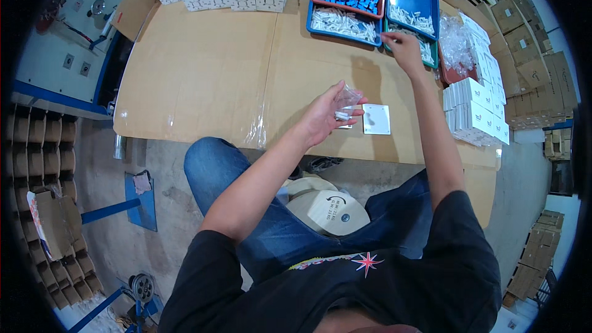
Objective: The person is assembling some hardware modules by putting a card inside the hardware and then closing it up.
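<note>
Cardboard covers the table [203,68]. Left hand [324,117] pinches a small clear bag [347,100] holding white parts: light, flimsy, slippery, best held at its mouth. Right hand [404,46] reaches, fingers together, into the green tray [431,61] of white pieces; white plate [376,119] lies nearby.

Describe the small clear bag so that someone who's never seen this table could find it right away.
Start at the cardboard-covered table and come to its near edge, where a flat white square plate lies. Just left of that plate, the left hand holds up the small clear plastic bag with a few white pieces at its bottom. It is the only bag held in a hand; the other clear bags lie heaped at the far right.
</note>
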### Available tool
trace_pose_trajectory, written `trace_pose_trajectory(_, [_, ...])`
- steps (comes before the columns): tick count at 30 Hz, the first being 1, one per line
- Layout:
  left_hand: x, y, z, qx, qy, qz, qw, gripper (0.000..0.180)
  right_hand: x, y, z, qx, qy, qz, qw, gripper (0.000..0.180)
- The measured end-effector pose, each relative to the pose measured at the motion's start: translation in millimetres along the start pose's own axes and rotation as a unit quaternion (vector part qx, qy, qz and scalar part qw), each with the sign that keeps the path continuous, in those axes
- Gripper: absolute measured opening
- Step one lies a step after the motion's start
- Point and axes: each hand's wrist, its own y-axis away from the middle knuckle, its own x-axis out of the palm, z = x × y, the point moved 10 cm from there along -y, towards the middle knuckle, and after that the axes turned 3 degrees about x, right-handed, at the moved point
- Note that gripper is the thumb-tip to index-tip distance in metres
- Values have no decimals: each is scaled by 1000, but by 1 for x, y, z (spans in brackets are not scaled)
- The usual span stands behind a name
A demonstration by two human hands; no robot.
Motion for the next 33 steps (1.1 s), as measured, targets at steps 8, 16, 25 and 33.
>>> trace_pose_trajectory(8, [19, 5, 9, -19, -30, 33, 999, 61, -32, 172, 43, 83, -174, 52, 980, 15])
trace_pose_trajectory(16, [29, 4, 33, -43, -78, 65, 994, 59, -30, 198, 70, -9, -118, 82, 990, 18])
trace_pose_trajectory(25, [33, 11, 36, -49, -95, 47, 993, 51, 1, 208, 74, 47, -212, 140, 966, 16])
trace_pose_trajectory(33, [28, 11, 35, -44, -97, 34, 994, 47, 13, 211, 73, 70, -201, 126, 969, 14])
